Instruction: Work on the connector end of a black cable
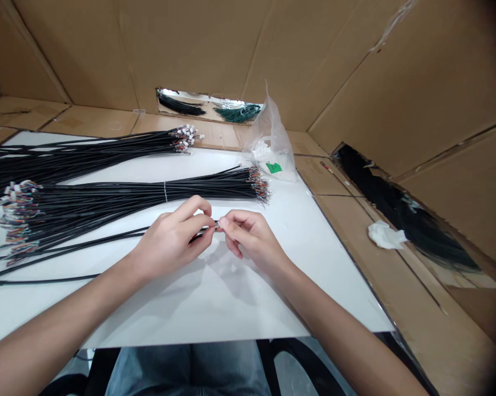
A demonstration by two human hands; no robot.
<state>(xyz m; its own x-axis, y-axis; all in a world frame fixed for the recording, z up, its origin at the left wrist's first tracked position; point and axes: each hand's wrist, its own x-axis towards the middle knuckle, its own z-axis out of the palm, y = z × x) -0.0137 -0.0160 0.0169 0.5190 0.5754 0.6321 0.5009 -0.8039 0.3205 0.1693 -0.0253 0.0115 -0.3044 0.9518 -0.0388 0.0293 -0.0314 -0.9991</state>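
My left hand (177, 239) pinches the end of a thin black cable (108, 240) that trails off to the left across the white tabletop (215, 297). My right hand (248, 234) meets it fingertip to fingertip, closed on a tiny piece at the cable's tip; I cannot make out what it is. Just behind the hands lies a tied bundle of black cables (149, 192) with coloured wire ends pointing right.
A second black cable bundle (87, 151) with white connectors lies farther back. A clear plastic bag (270, 146) stands at the table's back right corner. Cardboard walls surround the table. A crumpled white tissue (384, 235) and dark cables (396, 209) lie to the right.
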